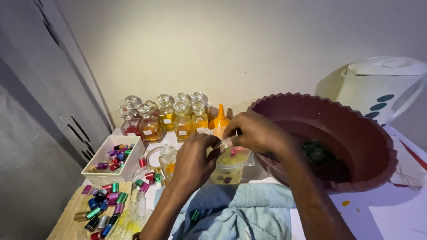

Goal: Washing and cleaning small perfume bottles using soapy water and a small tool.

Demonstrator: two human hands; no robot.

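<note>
Your left hand [192,156] and right hand [255,131] pinch a small clear vial [226,143] over the clear jug [230,165] of yellow liquid, beside the maroon basin [373,146] — likely light, slippery, fragile — grip its sides

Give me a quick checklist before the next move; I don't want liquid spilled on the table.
1. Clear jug upright on the table: ok.
2. Left hand at the jug's rim: ok.
3. Right hand pinching a small piece over the jug: ok; what it is: cannot tell.
4. Blue towel lying below the jug: ok.
5. Glass bottles stoppered, standing apart from hands: ok.
6. Maroon basin close beside jug: cannot tell if touching.
</note>
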